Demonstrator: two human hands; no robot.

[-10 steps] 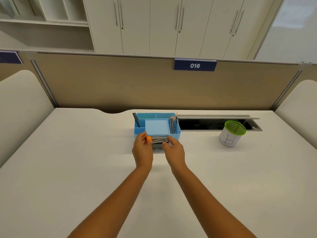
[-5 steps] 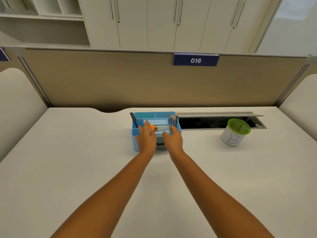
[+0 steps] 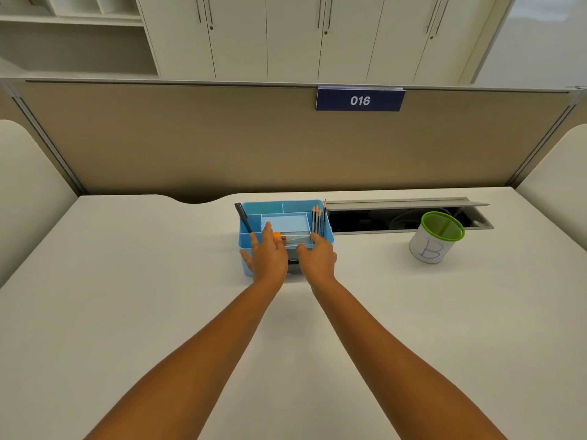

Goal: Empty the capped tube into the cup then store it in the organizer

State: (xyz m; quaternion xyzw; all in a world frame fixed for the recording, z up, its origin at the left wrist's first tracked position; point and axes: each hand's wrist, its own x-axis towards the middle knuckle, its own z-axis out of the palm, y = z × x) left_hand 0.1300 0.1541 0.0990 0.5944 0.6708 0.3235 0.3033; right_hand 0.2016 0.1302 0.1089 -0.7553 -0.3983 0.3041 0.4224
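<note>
In the organizer (image 3: pixel 254 268) front tray | tube (image 3: pixel 295 239) lies flat, orange cap at left | left hand (image 3: pixel 268 255) spread, grip apart; right hand (image 3: pixel 317 258) grip loosened, fingers beside tube | risk: withdrawing fingers drag tube out or knock pencils (image 3: pixel 318 220) | cup (image 3: pixel 436 238) well apart.
</note>
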